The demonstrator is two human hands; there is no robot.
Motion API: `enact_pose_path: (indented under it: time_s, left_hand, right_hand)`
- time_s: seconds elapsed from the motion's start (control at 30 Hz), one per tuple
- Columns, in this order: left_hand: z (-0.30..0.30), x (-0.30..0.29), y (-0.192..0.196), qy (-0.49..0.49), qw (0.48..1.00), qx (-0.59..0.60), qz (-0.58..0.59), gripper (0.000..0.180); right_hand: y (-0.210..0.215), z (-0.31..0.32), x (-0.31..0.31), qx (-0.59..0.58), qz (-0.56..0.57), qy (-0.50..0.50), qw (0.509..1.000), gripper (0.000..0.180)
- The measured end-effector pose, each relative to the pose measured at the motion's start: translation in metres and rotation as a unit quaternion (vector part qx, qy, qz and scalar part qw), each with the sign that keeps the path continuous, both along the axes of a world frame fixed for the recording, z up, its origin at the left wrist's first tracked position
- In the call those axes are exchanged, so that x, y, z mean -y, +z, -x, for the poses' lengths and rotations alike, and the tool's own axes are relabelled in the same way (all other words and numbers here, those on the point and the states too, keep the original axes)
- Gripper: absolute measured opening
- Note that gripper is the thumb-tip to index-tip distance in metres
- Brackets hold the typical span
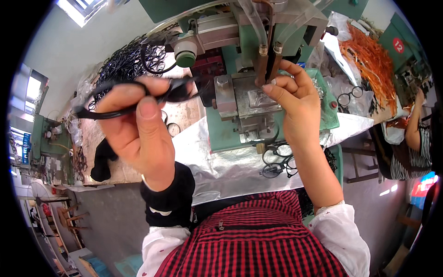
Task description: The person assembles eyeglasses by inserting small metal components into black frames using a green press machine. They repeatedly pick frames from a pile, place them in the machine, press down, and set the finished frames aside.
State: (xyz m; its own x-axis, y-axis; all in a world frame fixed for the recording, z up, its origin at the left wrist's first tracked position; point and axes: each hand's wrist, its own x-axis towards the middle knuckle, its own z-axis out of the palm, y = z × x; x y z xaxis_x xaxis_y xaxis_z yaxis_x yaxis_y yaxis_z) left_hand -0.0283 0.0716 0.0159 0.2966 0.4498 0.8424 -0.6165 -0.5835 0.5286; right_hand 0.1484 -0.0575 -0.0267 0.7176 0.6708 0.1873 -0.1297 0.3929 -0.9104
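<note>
My left hand (143, 124) is closed on a black eyeglass frame (115, 111), held up in the air left of the green machine. Motion smears the frame's outline. My right hand (297, 99) reaches to the machine, its thumb and fingertips pinched together beside two copper-coloured electrode bars (262, 67). What sits in that pinch is too small to make out. Below those fingertips lies a metal fixture block (258, 99) on the machine's bed. Several black eyeglass frames (273, 170) hang or lie just in front of the machine, near my right forearm.
A heap of black frame parts (127, 62) covers the table's back left. Orange strips (371, 69) pile up at the right, past a green tray (328, 111) of small metal parts. Silvery sheeting (217, 168) drapes the front edge. Another person's arm (414, 124) shows far right.
</note>
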Motion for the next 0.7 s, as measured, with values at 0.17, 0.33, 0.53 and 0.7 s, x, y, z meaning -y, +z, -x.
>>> enact_pose_path:
  time_s: [0.17, 0.33, 0.53, 0.7]
  left_hand:
    - [-0.026, -0.001, 0.029, 0.100, 0.995, 0.001, 0.003, 0.014]
    - [-0.020, 0.031, -0.023, 0.052, 0.932, -0.186, -0.308, 0.022]
    - [-0.049, 0.044, -0.048, 0.091, 0.898, -0.080, -0.424, 0.020]
    - [-0.044, 0.041, -0.054, 0.095, 0.911, -0.065, -0.397, 0.020]
  right_hand:
    - [0.018, 0.015, 0.010, -0.014, -0.006, 0.012, 1.000, 0.050]
    - [0.013, -0.011, 0.030, 0.193, 0.082, 0.016, 0.978, 0.048]
    - [-0.093, -0.106, 0.090, 0.253, 0.201, -0.263, 0.909, 0.038]
    - [-0.069, -0.075, 0.095, 0.481, 0.478, -0.226, 0.699, 0.021]
